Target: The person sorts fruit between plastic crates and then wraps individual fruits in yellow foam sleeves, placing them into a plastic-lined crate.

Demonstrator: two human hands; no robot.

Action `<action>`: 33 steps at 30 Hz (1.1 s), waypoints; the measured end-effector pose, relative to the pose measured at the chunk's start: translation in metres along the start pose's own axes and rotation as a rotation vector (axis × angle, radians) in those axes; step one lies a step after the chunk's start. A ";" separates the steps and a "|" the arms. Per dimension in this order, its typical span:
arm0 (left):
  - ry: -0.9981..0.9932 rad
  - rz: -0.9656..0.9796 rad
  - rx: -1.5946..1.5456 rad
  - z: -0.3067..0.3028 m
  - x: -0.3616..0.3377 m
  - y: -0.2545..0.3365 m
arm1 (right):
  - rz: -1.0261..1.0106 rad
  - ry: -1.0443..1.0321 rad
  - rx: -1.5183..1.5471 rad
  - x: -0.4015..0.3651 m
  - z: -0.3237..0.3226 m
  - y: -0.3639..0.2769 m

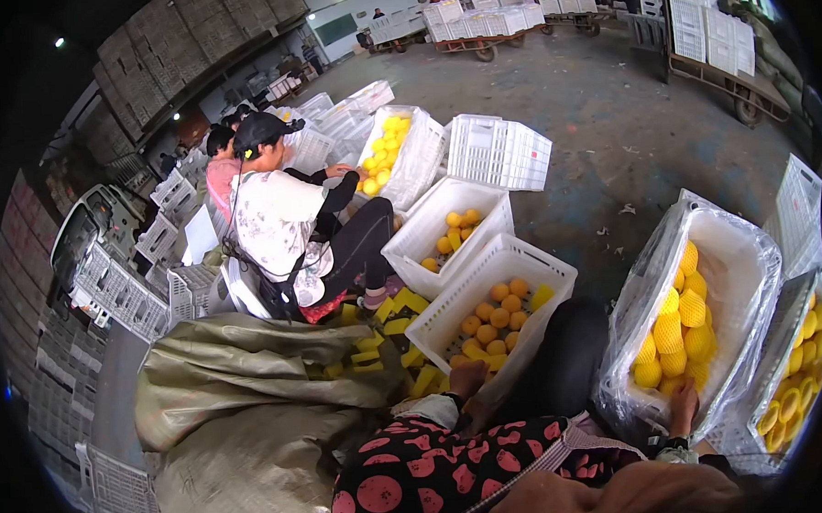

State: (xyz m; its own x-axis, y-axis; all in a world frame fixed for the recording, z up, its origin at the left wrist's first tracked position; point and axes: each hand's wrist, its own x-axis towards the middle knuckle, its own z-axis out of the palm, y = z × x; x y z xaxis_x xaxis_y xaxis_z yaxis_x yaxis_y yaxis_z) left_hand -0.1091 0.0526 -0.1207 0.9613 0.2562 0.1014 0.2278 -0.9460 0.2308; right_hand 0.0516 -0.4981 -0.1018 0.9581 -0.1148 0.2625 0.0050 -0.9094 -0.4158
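My left hand [469, 379] is curled at the near edge of a white crate [417, 333] of loose oranges [499, 318]. Its fingers are bent, and what they hold is hidden. To the right, my right hand [684, 408] is inside the near end of a plastic-lined crate [737, 270], against the oranges in yellow foam nets [669, 333]. Its fingers look closed together at the lowest netted oranges, but their tips are partly covered. Flat yellow foam nets [368, 356] lie scattered left of the loose-orange crate.
Another crate [468, 194] with a few oranges stands ahead. A seated person [280, 207] works at a lined crate of netted fruit [384, 157]. Olive sacking [224, 375] lies at left. At right is another filled crate [801, 368]. Loaded carts [729, 82] stand farther back.
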 end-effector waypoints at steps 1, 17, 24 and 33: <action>0.017 -0.014 0.007 0.000 0.000 0.000 | -0.002 -0.003 0.000 0.000 -0.001 0.000; 0.025 -0.157 -0.043 -0.025 0.003 0.021 | -0.076 0.024 -0.034 0.005 0.034 0.042; 0.027 -0.150 -0.047 -0.027 0.004 0.022 | -0.235 0.162 -0.150 -0.002 0.035 0.051; 0.062 -0.146 -0.072 -0.027 0.004 0.021 | 0.005 -0.126 0.088 -0.003 -0.016 -0.006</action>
State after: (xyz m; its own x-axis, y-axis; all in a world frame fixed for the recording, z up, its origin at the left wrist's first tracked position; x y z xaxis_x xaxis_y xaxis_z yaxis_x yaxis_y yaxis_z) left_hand -0.1047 0.0389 -0.0888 0.9069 0.4037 0.1204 0.3505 -0.8818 0.3156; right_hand 0.0444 -0.4983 -0.0864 0.9865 -0.0627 0.1512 0.0202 -0.8700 -0.4926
